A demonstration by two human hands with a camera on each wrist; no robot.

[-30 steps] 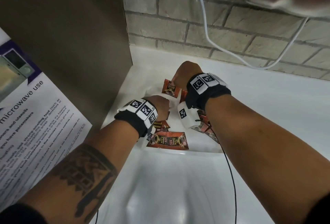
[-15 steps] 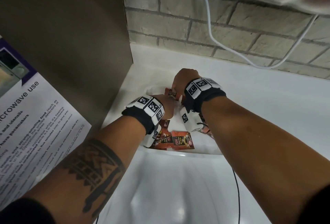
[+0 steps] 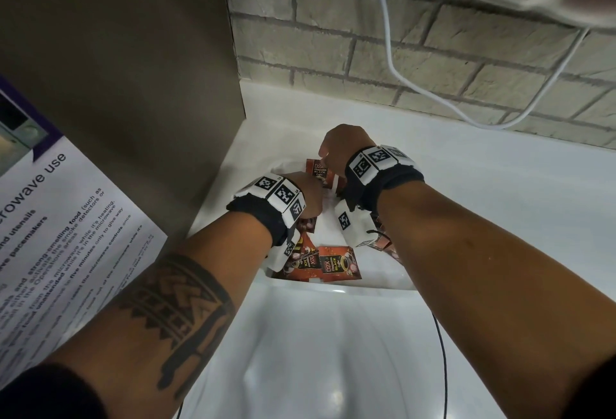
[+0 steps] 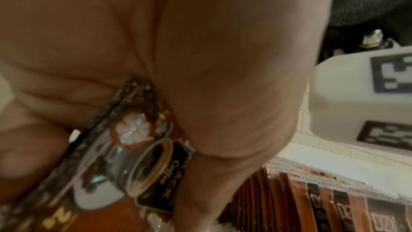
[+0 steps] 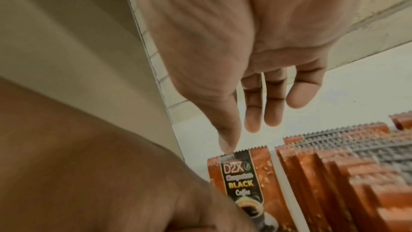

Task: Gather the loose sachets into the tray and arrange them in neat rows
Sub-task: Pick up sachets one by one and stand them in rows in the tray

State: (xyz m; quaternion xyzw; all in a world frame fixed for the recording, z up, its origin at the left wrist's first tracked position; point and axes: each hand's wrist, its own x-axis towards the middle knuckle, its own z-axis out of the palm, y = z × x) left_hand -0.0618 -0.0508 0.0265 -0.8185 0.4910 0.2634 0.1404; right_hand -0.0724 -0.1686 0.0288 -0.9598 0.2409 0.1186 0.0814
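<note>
**Both hands now closer together over tray**

Since 1 s ago, right hand [image 3: 338, 148] has pulled nearer, left hand [image 3: 305, 193] has edged up to meet it. Left hand grips a sachet [image 4: 142, 158], fingers curled round it. Right hand fingers [image 5: 253, 112] straight, relaxed; thumb tip touches top edge of upright sachet [image 5: 243, 179]. Row of sachets [image 5: 347, 170] stands on edge just beside it in white tray [image 3: 376, 280]. Loose sachets [image 3: 338, 265] lie flat at tray's near side. Tray sits on white counter [image 3: 500, 185].

Three views over one tray

Head camera looks steeply down at the bench [image 3: 500, 191]; both wrist cameras sit close above the sachets [image 5: 334, 174], their shared ground.
</note>
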